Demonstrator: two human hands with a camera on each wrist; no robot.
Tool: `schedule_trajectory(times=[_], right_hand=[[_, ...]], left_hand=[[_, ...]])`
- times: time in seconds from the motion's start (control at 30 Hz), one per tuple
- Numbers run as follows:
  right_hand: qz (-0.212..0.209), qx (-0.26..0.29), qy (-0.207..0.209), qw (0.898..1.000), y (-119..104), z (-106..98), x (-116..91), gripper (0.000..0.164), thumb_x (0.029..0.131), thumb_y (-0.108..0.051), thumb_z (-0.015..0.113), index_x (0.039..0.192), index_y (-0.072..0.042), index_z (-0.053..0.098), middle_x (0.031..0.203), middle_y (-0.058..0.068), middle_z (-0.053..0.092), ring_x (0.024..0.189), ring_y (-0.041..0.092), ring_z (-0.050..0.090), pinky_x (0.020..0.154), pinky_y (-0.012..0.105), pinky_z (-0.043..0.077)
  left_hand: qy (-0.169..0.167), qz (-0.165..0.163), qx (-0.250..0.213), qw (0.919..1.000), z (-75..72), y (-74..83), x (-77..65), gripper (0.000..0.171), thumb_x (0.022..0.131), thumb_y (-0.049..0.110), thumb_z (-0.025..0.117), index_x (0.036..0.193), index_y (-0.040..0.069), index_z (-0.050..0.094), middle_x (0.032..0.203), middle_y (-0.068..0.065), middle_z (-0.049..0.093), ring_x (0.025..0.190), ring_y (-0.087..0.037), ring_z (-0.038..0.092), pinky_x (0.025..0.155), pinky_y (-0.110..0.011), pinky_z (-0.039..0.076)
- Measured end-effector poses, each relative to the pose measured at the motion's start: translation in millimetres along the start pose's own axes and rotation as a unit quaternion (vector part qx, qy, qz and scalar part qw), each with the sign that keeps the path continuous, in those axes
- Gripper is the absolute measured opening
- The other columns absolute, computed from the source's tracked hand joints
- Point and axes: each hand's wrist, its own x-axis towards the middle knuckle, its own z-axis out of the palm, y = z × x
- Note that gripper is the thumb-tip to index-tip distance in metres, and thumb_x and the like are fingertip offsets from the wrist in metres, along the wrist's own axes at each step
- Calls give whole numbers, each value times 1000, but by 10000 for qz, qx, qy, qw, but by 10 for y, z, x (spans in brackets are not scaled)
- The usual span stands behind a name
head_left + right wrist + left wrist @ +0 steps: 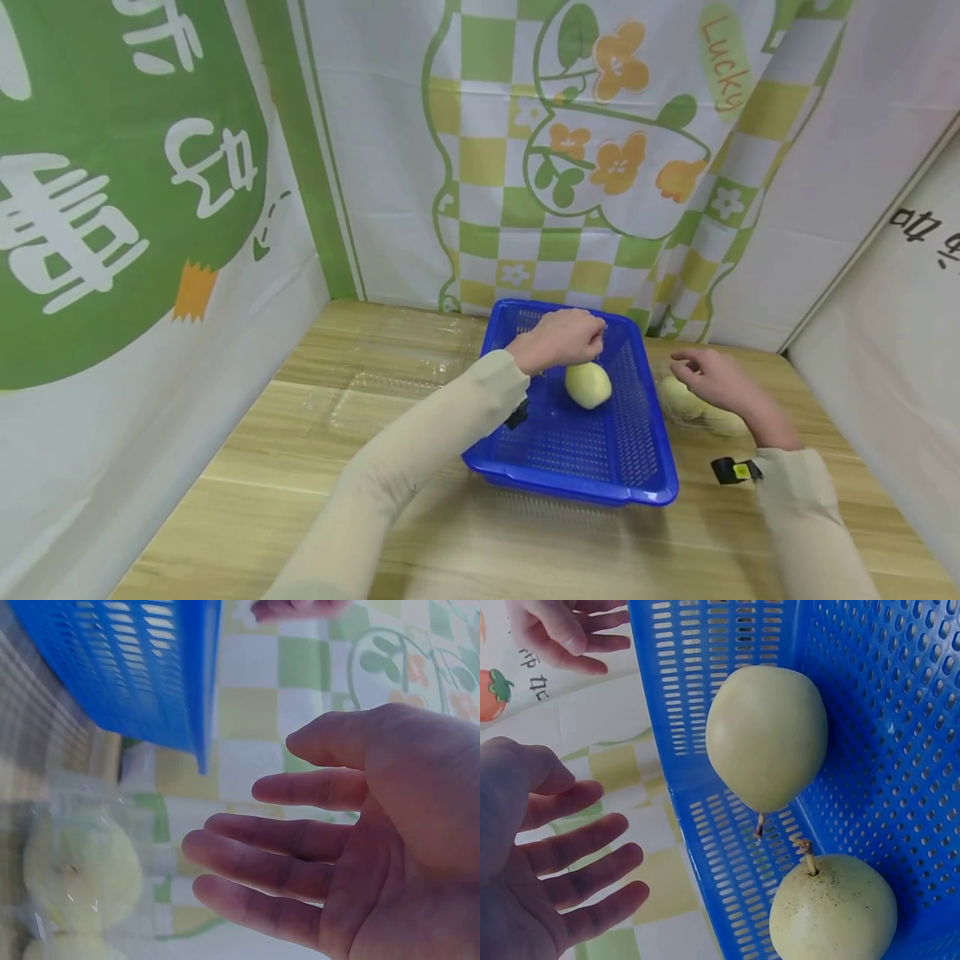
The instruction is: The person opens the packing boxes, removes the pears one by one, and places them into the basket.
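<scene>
A blue plastic basket (577, 490) stands on the table with pale yellow-green pears in it. My left hand (562, 337) is over its far part, holding nothing, its fingers spread and slightly bent in the left wrist view. That view has one pear (769, 739) and another pear (834, 911), stems towards each other; the head view shows only one pear (588, 385). My right hand (716, 383) hovers right of the basket above clear-packed pears (681, 398). In the right wrist view its fingers (259, 859) extend loosely, with nothing held.
An open clear plastic container (390, 392) lies on the wooden table (247, 483) left of the basket. A printed curtain (487, 158) hangs close behind the basket, and cloth walls stand at both sides.
</scene>
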Motion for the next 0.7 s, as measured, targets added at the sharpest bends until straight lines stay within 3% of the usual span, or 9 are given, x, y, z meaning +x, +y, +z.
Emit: schedule_trajectory(times=[0.27,0.43,0.7], right_hand=[[-47,-82,173,9998,154,-191,-58,42,101,-19,44,123,14,58,112,34,65,90,40,67,77,52,53],[-30,-213,111,9997,239,-266,-58,43,101,-19,43,123,15,58,117,36,62,92,42,67,81,55,52],[196,-236,30,9995,352,-347,-96,48,103,-24,40,130,14,52,119,38,59,82,33,71,84,58,50]], left_hand=[[276,505,-80,9983,-19,145,-4,21,97,18,47,77,19,53,73,4,49,65,-9,42,52,-24,33],[181,876,-14,9960,-59,297,-3,19,97,17,48,79,19,54,76,5,50,67,-9,42,55,-22,34],[-6,1475,506,9878,-113,531,-17,16,98,21,48,91,19,63,86,6,59,74,-7,50,61,-24,42]])
